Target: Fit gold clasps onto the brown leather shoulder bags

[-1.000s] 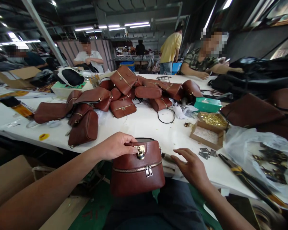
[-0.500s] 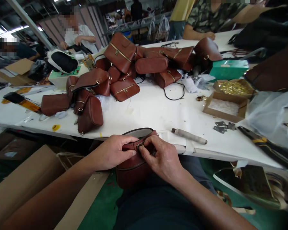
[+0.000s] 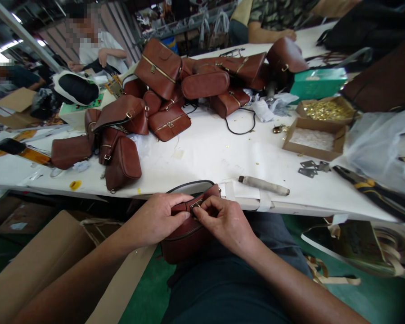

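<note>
A brown leather bag (image 3: pixel 182 245) rests at my lap against the table edge, its dark-rimmed opening facing up. My left hand (image 3: pixel 158 218) grips the bag's upper edge between thumb and fingers. On the right, my right hand (image 3: pixel 224 220) pinches at a small metal fitting (image 3: pixel 196 204) on the bag's front, just under the rim. Thumb and forefinger hide part of the fitting, and whether they hold a loose piece cannot be made out.
Brown bags (image 3: pixel 162 67) lie piled across the white table (image 3: pixel 202 157). Nearer are a grey rod-like tool (image 3: pixel 265 185), metal plates (image 3: pixel 312 167), pliers (image 3: pixel 374 193) and a box of gold parts (image 3: pixel 327 110). A cardboard box (image 3: pixel 43 256) stands low left. People sit opposite.
The whole view has shifted slightly, with the table items a little further left and up. Both hands keep nearly the same hold on the bag; the right fingers have moved slightly at the fitting.
</note>
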Available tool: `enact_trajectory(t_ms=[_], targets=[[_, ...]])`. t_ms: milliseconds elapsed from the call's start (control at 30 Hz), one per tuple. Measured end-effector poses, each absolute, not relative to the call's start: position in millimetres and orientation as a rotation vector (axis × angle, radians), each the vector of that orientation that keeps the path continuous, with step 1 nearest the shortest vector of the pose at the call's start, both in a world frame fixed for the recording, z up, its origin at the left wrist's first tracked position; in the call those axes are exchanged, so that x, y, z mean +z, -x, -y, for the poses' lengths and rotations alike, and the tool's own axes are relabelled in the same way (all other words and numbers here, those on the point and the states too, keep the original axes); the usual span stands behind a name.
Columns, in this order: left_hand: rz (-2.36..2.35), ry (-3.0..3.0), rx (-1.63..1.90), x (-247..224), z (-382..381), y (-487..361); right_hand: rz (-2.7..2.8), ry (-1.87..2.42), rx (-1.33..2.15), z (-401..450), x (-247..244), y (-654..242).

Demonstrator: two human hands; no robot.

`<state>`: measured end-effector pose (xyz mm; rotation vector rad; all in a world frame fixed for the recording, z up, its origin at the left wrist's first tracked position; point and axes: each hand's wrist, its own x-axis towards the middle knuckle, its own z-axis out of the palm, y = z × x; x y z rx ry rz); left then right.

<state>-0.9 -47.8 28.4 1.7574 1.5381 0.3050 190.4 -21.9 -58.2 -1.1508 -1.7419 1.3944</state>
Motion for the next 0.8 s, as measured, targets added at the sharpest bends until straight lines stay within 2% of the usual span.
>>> enact_trajectory(t_ms=[367, 633, 800], targets=[[-1.520, -1.808, 0.290, 27, 48, -2, 2.198, 1.042, 0.842, 25, -64, -193], [-1.535, -1.854, 0.338, 27, 52, -7, 1.900, 0.953, 1.119, 31, -73, -190], [-1.544, -1.750, 0.377, 23, 53, -4, 1.813, 1.015, 1.137, 33, -74, -187]])
